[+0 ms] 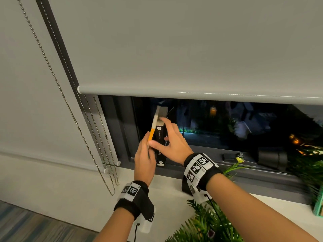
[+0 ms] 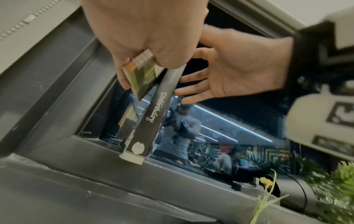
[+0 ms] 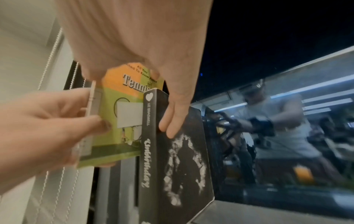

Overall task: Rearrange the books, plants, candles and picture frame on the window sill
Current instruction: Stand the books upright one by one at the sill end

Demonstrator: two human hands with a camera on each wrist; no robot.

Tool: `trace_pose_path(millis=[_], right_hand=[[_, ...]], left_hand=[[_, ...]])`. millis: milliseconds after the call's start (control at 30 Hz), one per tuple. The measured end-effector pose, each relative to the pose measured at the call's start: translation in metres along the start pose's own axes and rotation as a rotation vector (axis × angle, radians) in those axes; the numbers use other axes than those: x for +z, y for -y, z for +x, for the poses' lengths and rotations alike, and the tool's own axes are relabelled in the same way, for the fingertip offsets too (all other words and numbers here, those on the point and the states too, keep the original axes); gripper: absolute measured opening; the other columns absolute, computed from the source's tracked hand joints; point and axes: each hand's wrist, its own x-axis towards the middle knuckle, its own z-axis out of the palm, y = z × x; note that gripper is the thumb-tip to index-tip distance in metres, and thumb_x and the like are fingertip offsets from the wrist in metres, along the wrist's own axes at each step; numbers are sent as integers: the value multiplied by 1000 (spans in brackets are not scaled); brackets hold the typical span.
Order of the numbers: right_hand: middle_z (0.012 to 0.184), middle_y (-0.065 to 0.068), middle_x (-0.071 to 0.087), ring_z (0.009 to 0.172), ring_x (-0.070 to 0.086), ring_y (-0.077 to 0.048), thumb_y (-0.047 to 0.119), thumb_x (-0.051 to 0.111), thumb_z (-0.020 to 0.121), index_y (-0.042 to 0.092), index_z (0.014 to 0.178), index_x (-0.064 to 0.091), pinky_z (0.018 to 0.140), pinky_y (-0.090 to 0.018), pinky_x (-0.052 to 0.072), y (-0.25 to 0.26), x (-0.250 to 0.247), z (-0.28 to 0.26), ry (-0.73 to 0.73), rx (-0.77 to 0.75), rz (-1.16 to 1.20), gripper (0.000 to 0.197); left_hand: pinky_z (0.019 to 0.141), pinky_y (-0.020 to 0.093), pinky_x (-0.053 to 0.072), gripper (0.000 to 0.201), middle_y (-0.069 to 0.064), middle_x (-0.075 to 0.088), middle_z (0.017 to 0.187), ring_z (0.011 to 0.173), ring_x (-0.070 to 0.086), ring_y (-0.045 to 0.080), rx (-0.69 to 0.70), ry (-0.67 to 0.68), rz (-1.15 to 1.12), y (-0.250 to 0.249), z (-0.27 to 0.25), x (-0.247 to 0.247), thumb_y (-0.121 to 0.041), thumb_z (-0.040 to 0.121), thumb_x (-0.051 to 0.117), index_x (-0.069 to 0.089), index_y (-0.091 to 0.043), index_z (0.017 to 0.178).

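A black book point(image 1: 160, 147) marked "Unbirthday" stands upright on the dark window frame ledge at the left end of the window. My right hand point(image 1: 172, 137) rests straight fingers point(image 3: 171, 122) flat against its cover point(image 3: 184, 166), thumb reaching across the spine. My left hand point(image 1: 144, 155) grips an orange and green tennis book point(image 1: 151, 134) by its spine edge. It holds that book raised off the ledge, just left of the black book point(image 2: 155, 118) and tilted against it. The left thumb and fingers pinch the tennis book point(image 3: 116, 124) point(image 2: 141, 77).
The white sill point(image 1: 166, 186) runs below the ledge. A green fern point(image 1: 206, 224) sits at the near edge, and a yellow-flowered stem point(image 1: 239, 160) stands to the right. Further right are a dark cylinder point(image 1: 272, 158) and a teal box point(image 1: 318, 205). Bead chains point(image 1: 108, 165) hang left of the books under the lowered blind point(image 1: 192, 49).
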Motion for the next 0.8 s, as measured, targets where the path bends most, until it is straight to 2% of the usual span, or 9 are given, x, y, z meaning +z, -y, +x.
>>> trace_pose_path(millis=[133,200,300,400,500,567,633,700,800], right_hand=[[117,3,42,95,56,-13,58,59,81,32,120,36,81,-29,53,8,5,6,-34,98,-6,52],[114,-1,43,88,56,-16,50,48,91,25,111,43,75,-29,52,7,8,8,-26,111,-64,33],[104,-4,52,85,57,-17,38,41,96,17,103,51,73,-31,49,4,10,11,-60,135,-15,24],[83,1,60,73,60,-7,31,42,99,14,109,53,66,-17,45,4,8,6,-60,168,162,22],[95,3,63,86,62,-5,31,41,100,12,127,49,74,-18,50,6,5,1,-44,157,182,34],[111,4,61,100,60,-8,32,41,100,13,134,46,87,-26,52,11,-1,1,-44,131,198,40],[122,3,59,110,59,-10,32,40,100,14,136,44,92,-28,51,18,-11,-1,-35,90,211,41],[125,-2,60,112,60,-12,33,40,99,12,132,47,92,-30,53,20,-22,-5,-45,54,213,40],[120,-2,63,108,63,-11,36,40,97,11,123,51,89,-34,56,18,-36,-14,-63,36,211,37]], left_hand=[[110,35,41,53,1,46,144,132,45,9,59,26,50,-4,-1,4,-11,98,46,31,-20,148],[109,42,42,58,-1,42,147,135,42,12,82,79,50,1,0,7,-20,96,52,28,-23,149],[107,46,44,80,-4,34,151,136,40,14,7,122,-5,4,0,14,-23,86,68,22,-31,151],[111,46,38,100,-3,25,156,140,33,18,-117,145,-12,2,3,21,-26,79,76,8,-35,152],[108,45,38,112,5,28,155,139,34,25,-284,183,5,3,6,27,-27,75,80,-1,-28,153],[104,45,44,108,8,46,143,130,47,26,-369,170,-11,10,6,31,-27,75,81,6,-23,152],[94,43,52,84,8,62,124,114,60,28,-403,172,39,20,7,34,-32,75,80,30,-20,142],[87,43,54,57,8,67,111,105,64,31,-385,185,198,23,12,35,-43,77,73,48,-19,123],[83,43,54,47,9,68,104,98,65,33,-362,199,360,21,19,37,-51,81,65,54,-19,113]])
